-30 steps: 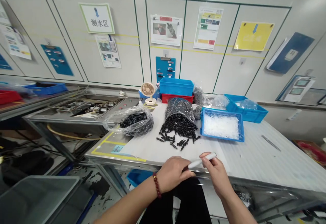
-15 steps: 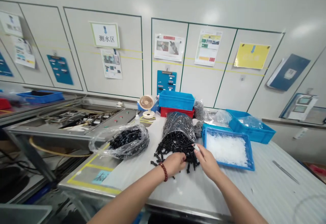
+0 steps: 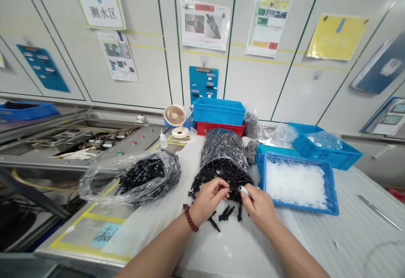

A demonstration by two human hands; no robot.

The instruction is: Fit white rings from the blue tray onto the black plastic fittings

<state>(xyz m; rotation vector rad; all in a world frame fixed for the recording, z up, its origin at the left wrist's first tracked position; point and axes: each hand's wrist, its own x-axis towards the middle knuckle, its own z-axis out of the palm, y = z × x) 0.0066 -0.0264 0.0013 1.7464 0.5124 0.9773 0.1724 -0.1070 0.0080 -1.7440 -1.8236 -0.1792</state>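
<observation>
My left hand (image 3: pixel 209 200) pinches a small black plastic connector (image 3: pixel 233 189) at the lower edge of a heap of similar connectors (image 3: pixel 221 181). That heap spills from the mouth of a clear plastic bag (image 3: pixel 223 149). My right hand (image 3: pixel 257 206) grips a white pen-like tube (image 3: pixel 244 190), whose tip meets or nearly meets the connector. A few loose connectors (image 3: pixel 226 213) lie on the white table sheet (image 3: pixel 221 252) below my hands. A second bag of black connectors (image 3: pixel 136 179) lies to the left.
A blue tray of white granules (image 3: pixel 295 183) stands just right of my right hand. Behind are a blue crate on a red crate (image 3: pixel 219 111), a small fan (image 3: pixel 175 117), and a dropper bottle (image 3: pixel 163 140). A steel tool (image 3: pixel 379 212) lies far right; a steel control bench (image 3: pixel 79 143) stands left.
Since a second ago, my hands have moved from the table's front edge to the heap. My left hand now pinches a connector against the white tube. The view has shifted closer and lower.
</observation>
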